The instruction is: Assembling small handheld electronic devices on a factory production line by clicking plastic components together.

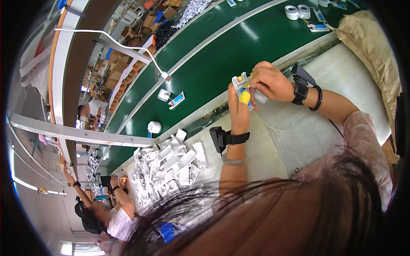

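In the left hand [239, 111] a white housing [235, 82] is clasped; beside it, the right hand [273, 83] is pinched, apparently on wires [253, 91]. Light, stiff handling is expected; edges should be gripped, fragile wires spared. Beyond both, a green belt [209, 68] is seen.

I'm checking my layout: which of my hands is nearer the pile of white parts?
Left. In the picture, your left hand is up and right of the pile of white parts; your right hand is farther up and right.
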Tool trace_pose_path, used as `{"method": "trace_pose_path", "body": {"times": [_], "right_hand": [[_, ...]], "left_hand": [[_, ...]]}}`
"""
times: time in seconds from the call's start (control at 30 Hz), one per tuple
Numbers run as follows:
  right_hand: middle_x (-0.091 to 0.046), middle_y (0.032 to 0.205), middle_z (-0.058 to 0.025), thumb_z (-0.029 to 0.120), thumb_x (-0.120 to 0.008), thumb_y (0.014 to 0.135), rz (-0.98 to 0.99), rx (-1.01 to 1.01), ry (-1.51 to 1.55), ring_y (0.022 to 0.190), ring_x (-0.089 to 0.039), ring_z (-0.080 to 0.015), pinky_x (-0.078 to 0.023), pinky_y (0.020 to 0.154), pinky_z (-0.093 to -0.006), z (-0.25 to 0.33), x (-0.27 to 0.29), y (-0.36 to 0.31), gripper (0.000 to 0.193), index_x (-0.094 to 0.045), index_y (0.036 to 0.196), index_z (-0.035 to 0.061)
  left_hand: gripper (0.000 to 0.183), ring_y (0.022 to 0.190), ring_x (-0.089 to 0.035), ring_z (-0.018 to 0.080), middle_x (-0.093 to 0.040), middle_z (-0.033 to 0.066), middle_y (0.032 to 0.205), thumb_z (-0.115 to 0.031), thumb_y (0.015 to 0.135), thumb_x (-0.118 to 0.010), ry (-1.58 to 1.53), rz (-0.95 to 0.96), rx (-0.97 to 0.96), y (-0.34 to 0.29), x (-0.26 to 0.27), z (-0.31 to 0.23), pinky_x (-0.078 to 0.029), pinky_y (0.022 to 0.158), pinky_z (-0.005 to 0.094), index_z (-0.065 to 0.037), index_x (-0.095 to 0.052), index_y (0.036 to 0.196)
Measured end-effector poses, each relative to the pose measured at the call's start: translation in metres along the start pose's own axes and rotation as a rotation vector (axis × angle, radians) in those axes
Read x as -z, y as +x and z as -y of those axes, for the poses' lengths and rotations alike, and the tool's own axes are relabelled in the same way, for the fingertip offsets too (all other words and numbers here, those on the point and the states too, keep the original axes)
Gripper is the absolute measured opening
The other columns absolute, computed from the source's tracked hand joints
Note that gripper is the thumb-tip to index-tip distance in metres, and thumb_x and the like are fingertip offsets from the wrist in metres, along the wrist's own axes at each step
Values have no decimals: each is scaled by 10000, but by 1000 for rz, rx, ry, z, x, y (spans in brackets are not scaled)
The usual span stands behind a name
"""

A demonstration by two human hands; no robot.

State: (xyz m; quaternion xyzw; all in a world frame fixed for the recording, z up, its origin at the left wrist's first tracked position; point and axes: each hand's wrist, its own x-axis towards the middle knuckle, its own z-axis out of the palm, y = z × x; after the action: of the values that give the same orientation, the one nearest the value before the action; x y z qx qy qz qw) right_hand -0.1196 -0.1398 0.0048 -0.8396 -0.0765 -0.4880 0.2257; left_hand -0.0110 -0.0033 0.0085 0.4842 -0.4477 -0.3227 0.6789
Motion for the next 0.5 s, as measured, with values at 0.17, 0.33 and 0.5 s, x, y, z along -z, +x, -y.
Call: {"method": "trace_pose_path", "body": {"times": [0.17, 0.33, 0.5], "right_hand": [[-596, 868, -60, 10, -667, 778, -8, 43, -38, 871, -558, -275, -427, 859, -404, 3, 2, 1, 166, -603, 913, 83], [-606, 860, -48, 24, -681, 765, 4, 43, -69, 860, -554, -264, -420, 850, -386, 4, 4, 2, 176, -618, 918, 84], [-610, 868, -45, 35, -701, 750, -17, 52, -90, 846, -551, -251, -421, 827, -374, 3, 3, 2, 181, -638, 910, 88]], "left_hand": [[390, 667, -507, 67, -525, 28, 866, -31, 874, -425, 4, -3, 11, -1, 2, 5, -472, 521, 212, -34, -391, 1263], [447, 671, -510, 62, -534, 31, 897, 3, 847, -414, 42, -24, 15, -1, 2, 8, -473, 528, 206, -31, -389, 1292], [457, 665, -510, 61, -538, 31, 897, 5, 839, -409, 45, -15, 12, 0, 2, 8, -464, 522, 202, -25, -392, 1296]]}}
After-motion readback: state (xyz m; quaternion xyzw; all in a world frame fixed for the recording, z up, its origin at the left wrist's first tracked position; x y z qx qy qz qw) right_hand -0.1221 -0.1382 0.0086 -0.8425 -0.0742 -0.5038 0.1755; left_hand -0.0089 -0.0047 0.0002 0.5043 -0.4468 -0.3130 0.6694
